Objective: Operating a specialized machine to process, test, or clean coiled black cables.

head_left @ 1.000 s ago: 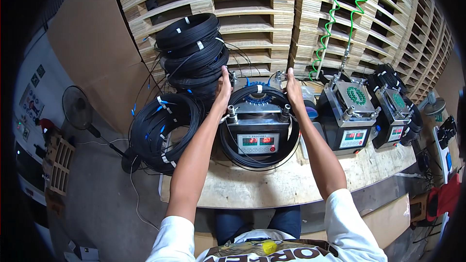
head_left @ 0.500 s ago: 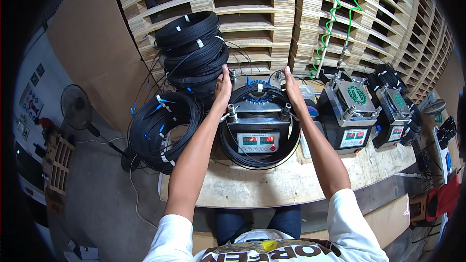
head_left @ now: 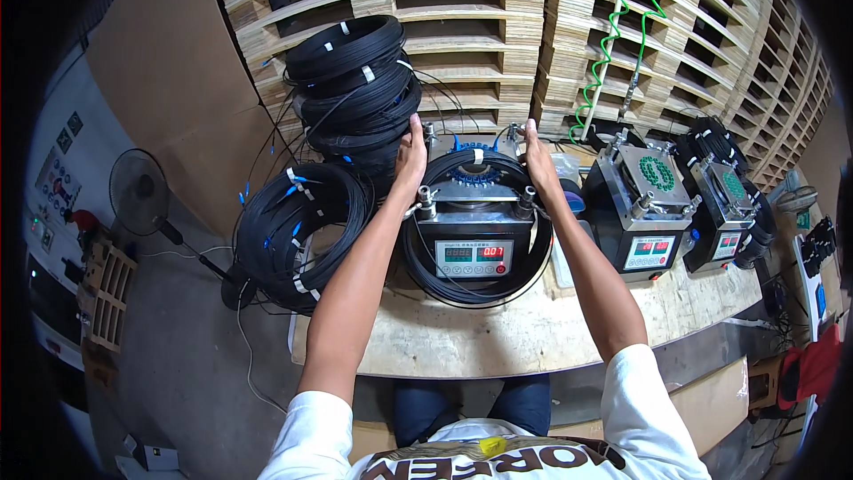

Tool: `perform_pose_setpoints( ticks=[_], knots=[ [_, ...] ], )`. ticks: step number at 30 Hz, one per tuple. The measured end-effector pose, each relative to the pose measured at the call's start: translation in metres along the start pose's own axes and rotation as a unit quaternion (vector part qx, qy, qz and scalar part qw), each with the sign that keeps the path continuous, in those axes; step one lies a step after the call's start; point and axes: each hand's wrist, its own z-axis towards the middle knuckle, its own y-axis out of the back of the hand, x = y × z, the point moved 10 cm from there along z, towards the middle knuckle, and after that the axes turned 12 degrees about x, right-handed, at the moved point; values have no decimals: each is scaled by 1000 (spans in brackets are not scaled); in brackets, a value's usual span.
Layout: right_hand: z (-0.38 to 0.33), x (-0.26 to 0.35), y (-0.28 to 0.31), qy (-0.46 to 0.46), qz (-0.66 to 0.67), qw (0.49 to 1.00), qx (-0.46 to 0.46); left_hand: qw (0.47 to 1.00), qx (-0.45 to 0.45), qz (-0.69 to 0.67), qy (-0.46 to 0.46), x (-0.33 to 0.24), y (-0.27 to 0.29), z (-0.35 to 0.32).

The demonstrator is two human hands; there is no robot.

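Observation:
A polishing machine [head_left: 474, 229] with a metal top plate and a lit red display stands before me. Round it loops a coil of black cable [head_left: 426, 278], tied with white tape. A round holder [head_left: 478, 178] with blue parts shows on its top. My left hand [head_left: 411, 160] is at the left rear corner, fingers stretched away from me, beside a metal clamp post [head_left: 430, 134]. At the opposite corner my right hand [head_left: 538, 163] is held likewise, close to another clamp post [head_left: 513, 134]. Both hands look open; their far fingers are partly hidden, and contact is unclear.
Stacked black cable coils [head_left: 355, 89] rise at the left behind another coil [head_left: 298, 236] with blue connectors. Two similar machines [head_left: 641, 204] [head_left: 724, 209] stand at the right on the wooden table [head_left: 444, 342]. Wooden pallets [head_left: 453, 9] back it; a fan [head_left: 139, 191] is left.
The red digits on the middle machine's display differ, and its left window has gone dim. My hands have stayed nearly in place; the view has shifted slightly.

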Motion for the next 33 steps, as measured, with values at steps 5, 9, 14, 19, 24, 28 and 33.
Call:
perform_pose_setpoints(
  ticks=[5,9,14,19,24,28,33],
  knots=[
    [-9,20,-6,54,-21,998,-13,1000,-17,-3,15,14,10,5],
    [-2,8,0,31,-13,999,-22,1000,-3,-13,1,16,3,13],
    [-8,6,9,4,-58,996,-60,1000,-6,3,8,10,4,4],
    [-6,2,6,-24,-32,999,-37,1000,-26,3,7,3,8,-5],
    [7,-13,4,12,28,999,-17,998,-18,-56,-14,1,-2,-6],
    [-3,6,-13,37,51,998,25,998,-15,-65,1,15,11,2],
    [-5,-1,-1,24,30,999,6,999,-13,-41,-11,-6,-3,-16]
  ],
)
